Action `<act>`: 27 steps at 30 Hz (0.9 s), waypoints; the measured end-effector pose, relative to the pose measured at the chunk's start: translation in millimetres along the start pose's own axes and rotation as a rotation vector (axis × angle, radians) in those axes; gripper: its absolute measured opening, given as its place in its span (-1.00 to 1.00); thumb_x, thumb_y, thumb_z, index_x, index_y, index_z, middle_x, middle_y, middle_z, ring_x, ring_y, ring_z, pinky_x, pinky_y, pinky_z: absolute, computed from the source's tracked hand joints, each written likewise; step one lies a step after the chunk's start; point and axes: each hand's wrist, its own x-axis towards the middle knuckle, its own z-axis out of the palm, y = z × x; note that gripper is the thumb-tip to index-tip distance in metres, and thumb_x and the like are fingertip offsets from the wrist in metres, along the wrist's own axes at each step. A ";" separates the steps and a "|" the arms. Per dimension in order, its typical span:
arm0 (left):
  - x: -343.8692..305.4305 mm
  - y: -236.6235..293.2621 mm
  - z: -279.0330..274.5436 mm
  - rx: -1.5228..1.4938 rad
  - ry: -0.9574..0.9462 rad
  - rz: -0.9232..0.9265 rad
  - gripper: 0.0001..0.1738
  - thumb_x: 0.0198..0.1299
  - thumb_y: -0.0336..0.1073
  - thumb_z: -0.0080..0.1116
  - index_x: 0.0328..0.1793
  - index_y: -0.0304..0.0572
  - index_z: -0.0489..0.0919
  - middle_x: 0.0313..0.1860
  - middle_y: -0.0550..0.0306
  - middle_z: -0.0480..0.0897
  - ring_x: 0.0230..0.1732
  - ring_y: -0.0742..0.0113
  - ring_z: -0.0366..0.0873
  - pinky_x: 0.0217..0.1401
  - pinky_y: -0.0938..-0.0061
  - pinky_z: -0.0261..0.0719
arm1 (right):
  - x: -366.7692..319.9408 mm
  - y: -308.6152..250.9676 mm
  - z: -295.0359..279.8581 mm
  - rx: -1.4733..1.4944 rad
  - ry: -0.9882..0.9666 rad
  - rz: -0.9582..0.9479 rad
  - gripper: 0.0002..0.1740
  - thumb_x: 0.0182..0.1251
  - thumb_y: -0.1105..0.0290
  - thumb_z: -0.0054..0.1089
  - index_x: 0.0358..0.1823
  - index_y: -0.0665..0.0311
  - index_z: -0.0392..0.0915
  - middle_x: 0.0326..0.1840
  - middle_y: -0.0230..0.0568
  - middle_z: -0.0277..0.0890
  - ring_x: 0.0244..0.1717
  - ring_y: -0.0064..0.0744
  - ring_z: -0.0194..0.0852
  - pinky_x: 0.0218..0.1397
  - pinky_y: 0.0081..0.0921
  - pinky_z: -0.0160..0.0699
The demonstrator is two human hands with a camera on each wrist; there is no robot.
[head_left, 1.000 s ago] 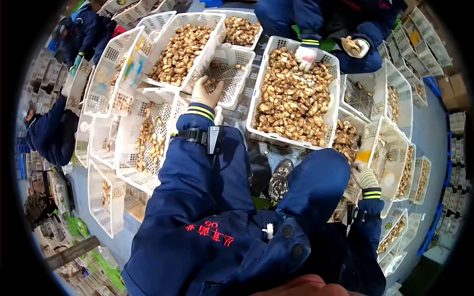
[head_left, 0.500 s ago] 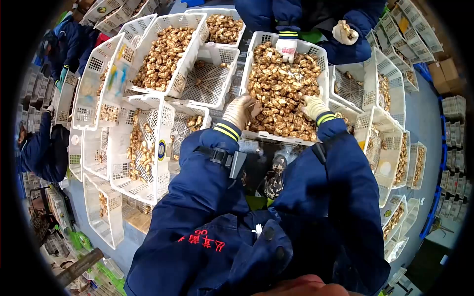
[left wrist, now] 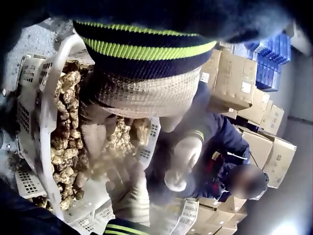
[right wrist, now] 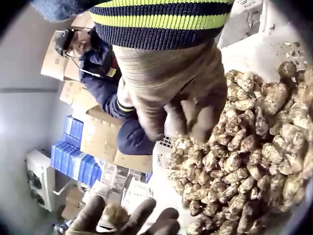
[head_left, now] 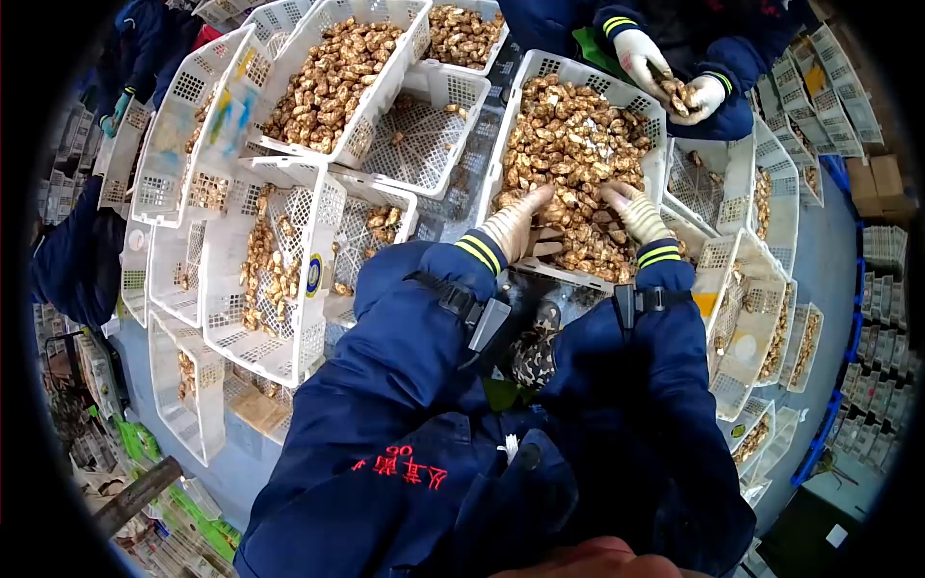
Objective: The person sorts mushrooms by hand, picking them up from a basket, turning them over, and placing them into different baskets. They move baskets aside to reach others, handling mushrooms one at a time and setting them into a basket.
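Note:
Brown knobbly pieces (head_left: 568,144) fill a white crate (head_left: 491,183) in front of me. Over its near left part is my gloved left hand (head_left: 517,223), fingers spread at the pile. My gloved right hand (head_left: 636,212) reaches in from the near right, its fingers loosely bent against the pieces. The left wrist view shows the left hand (left wrist: 142,95) above the heap, facing the right hand (left wrist: 129,196). In the right wrist view, a piece (right wrist: 115,214) shows between the left hand's thumb and a finger; whether it is held I cannot tell.
A person opposite holds pieces in two gloved hands (head_left: 674,82). To the left, a sparsely filled crate (head_left: 424,125) stands beside a fuller one (head_left: 337,87); tilted crates (head_left: 752,279) stand to the right. Stacked cartons (left wrist: 234,78) appear in the left wrist view.
My left hand has moved from the sparsely filled crate, my right from the lower right crates, both to the full crate. The person opposite has lifted a hand out of it and brought both hands together.

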 end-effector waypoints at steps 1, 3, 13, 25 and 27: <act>-2.2 -0.5 1.7 -0.044 0.031 -0.008 -0.51 0.13 0.03 0.31 0.07 -0.05 0.49 -0.09 0.14 0.53 -0.07 0.15 0.52 0.05 0.09 0.58 | 12.5 15.1 -5.2 -0.681 0.199 0.034 -0.47 0.26 0.03 0.15 0.07 0.30 0.54 0.00 0.04 0.60 -0.06 -0.02 0.62 0.08 -0.25 0.56; 12.7 -1.6 -10.1 0.044 0.027 0.005 -0.68 0.15 -0.08 0.31 -0.10 -0.08 0.55 -0.38 0.25 0.56 -0.39 0.30 0.56 -0.25 0.35 0.66 | 12.9 28.7 3.1 -1.048 0.128 0.243 -0.47 0.18 0.07 0.22 0.06 0.31 0.54 -0.04 0.07 0.60 0.02 -0.05 0.58 0.14 -0.31 0.51; -5.3 0.2 -3.1 0.166 0.038 0.062 -0.21 0.01 -0.55 0.07 0.46 -0.08 0.21 0.24 0.05 0.41 0.12 0.17 0.49 0.14 0.20 0.63 | 6.3 20.7 10.1 -0.647 -0.076 0.076 -0.31 0.16 -0.11 0.21 0.09 0.36 0.52 0.01 0.06 0.59 0.07 -0.16 0.55 0.15 -0.31 0.46; -0.7 -2.7 -0.9 0.024 -0.016 0.012 -0.56 0.20 -0.32 0.22 0.21 -0.18 0.48 0.07 0.12 0.56 0.07 0.19 0.56 0.09 0.41 0.65 | 71.6 15.5 40.9 -1.146 0.243 -0.136 -0.56 0.27 0.27 0.09 0.20 0.07 0.42 0.18 -0.10 0.48 0.17 0.00 0.42 0.26 -0.19 0.41; 0.1 -0.8 -0.6 0.077 -0.008 -0.051 -0.57 0.22 -0.31 0.20 0.22 -0.15 0.48 0.11 0.13 0.56 0.10 0.19 0.55 0.11 0.36 0.65 | 77.9 9.2 35.2 -1.129 0.206 -0.041 -0.54 0.26 0.18 0.15 0.19 0.08 0.46 0.13 -0.11 0.52 0.14 -0.03 0.45 0.22 -0.20 0.44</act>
